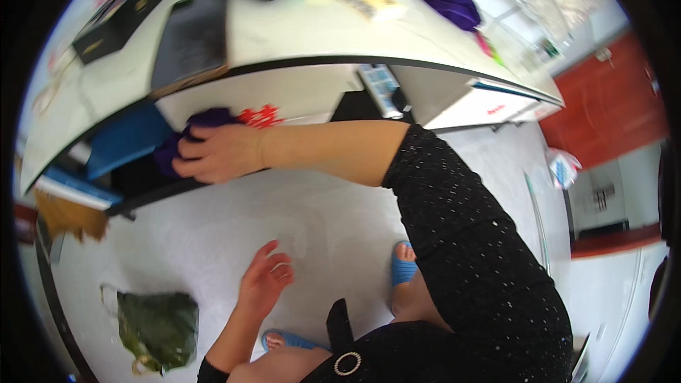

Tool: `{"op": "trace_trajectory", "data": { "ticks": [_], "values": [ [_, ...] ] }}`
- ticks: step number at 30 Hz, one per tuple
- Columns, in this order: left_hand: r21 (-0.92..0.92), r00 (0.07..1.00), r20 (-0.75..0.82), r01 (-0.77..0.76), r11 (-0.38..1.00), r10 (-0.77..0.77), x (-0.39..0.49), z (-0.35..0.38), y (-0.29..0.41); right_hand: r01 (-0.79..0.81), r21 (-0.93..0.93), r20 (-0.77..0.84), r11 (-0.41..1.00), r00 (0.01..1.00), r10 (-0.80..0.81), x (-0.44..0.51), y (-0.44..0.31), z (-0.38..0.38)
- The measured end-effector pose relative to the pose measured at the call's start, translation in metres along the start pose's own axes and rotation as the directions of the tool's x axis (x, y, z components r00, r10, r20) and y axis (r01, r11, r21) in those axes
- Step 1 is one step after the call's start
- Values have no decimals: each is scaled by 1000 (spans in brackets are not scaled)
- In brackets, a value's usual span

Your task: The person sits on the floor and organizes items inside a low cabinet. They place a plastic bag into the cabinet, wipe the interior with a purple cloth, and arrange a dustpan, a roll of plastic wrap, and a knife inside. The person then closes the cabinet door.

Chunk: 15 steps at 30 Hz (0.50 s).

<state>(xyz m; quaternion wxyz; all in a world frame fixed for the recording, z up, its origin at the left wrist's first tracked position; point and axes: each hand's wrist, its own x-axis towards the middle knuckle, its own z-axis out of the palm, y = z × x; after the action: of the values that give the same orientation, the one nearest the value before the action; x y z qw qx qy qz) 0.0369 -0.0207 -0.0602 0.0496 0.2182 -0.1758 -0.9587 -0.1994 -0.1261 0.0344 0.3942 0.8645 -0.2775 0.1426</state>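
Note:
My right hand (218, 153) reaches across to the left and grips a dark purple cloth (169, 153). Part of the cloth shows above and beside my fingers, and the rest is hidden behind them. Behind it is the low cabinet (319, 42) with a pale top, where an open compartment (135, 178) has a dark base and a blue panel (125, 141). Lower down, over the grey floor (298, 207), my left hand (266, 279) hangs with nothing in it, its fingers loosely bent and apart.
On the cabinet top lie a dark flat panel (191, 37), a black box (127, 16), a small yellowish box (370, 1) and another purple cloth (449, 6). A dark green bag (159, 330) rests on the floor. A white tube or packet (382, 90) stands in the middle compartment.

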Motion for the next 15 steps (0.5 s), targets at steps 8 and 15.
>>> {"op": "trace_trajectory", "data": {
  "ticks": [8, 15],
  "values": [
    [-64, 979, 173, 120, 991, -107, 34, 92, 35, -884, 432, 676, 177, 447, 586, -36, -92, -156],
    [78, 941, 106, 314, 946, -321, 62, 124, 51, -998, -16, 68, 57, 56, 996, -103, 55, -306]
  ]
}}
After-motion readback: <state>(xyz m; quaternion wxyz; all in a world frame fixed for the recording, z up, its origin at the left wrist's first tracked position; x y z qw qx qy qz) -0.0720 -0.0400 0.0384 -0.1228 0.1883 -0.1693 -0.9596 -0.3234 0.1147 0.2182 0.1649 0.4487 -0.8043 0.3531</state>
